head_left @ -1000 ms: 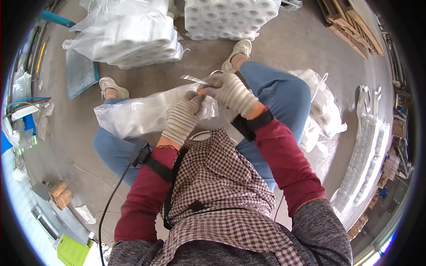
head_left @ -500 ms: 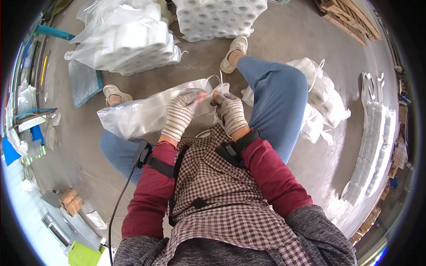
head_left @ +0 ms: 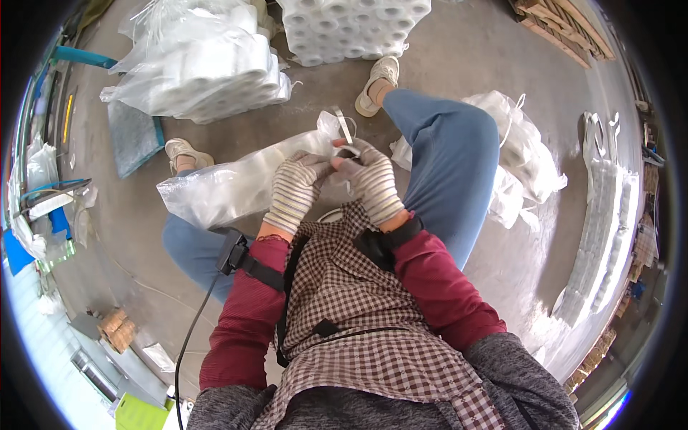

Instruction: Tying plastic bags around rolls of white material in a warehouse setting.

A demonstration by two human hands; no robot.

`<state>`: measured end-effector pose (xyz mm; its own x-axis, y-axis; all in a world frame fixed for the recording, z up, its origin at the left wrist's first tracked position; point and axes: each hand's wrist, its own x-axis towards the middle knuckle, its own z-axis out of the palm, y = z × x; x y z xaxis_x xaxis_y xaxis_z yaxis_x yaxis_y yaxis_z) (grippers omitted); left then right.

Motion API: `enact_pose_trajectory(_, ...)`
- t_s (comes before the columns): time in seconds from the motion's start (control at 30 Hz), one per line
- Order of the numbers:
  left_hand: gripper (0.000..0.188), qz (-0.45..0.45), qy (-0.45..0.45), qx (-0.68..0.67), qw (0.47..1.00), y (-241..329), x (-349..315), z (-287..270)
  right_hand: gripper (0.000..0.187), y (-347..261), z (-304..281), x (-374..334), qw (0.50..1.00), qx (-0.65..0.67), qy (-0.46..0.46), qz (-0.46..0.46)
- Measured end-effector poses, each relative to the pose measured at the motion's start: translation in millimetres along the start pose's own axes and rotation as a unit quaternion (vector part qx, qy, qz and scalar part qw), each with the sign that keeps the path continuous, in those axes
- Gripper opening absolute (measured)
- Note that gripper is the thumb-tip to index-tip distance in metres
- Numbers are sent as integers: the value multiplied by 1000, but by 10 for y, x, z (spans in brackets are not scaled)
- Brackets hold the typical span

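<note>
A long clear plastic bag [head_left: 229,185] with whitish contents lies slantwise between my knees, its gathered end [head_left: 328,123] at the upper right. From that end a narrow white strip [head_left: 345,127] runs to my right hand [head_left: 374,183], whose thumb and fingers are pinched around it. My left hand [head_left: 295,188] rests over the near side of the bag, fingers closed and their tips meeting those of the right hand. What the left fingertips grip is hidden. Both hands wear striped gloves, with some bare fingertips showing.
Wrapped white rolls stand in stacks ahead, one at the left [head_left: 208,68] and one in the middle [head_left: 355,29]. White filled bags [head_left: 527,150] lie beside my right knee. Farther right are long wrapped packs [head_left: 591,236] and a wooden pallet [head_left: 562,29].
My hands have drawn closer together, and the right has turned inward. The white strip now stands up above the right fingers, and the bag's gathered end sits above the hands.
</note>
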<state>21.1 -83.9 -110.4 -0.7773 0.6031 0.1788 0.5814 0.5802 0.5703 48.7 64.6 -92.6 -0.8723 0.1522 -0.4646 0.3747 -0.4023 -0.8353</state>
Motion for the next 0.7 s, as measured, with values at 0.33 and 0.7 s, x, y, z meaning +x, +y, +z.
enact_pose_trajectory(0.33,13,-263,-31,-209,941,229,100,-49,8,308,-271,-201,964,107,28,242)
enact_pose_trajectory(0.7,19,20,96,-26,995,183,235,-9,8,279,-371,150,944,152,127,265)
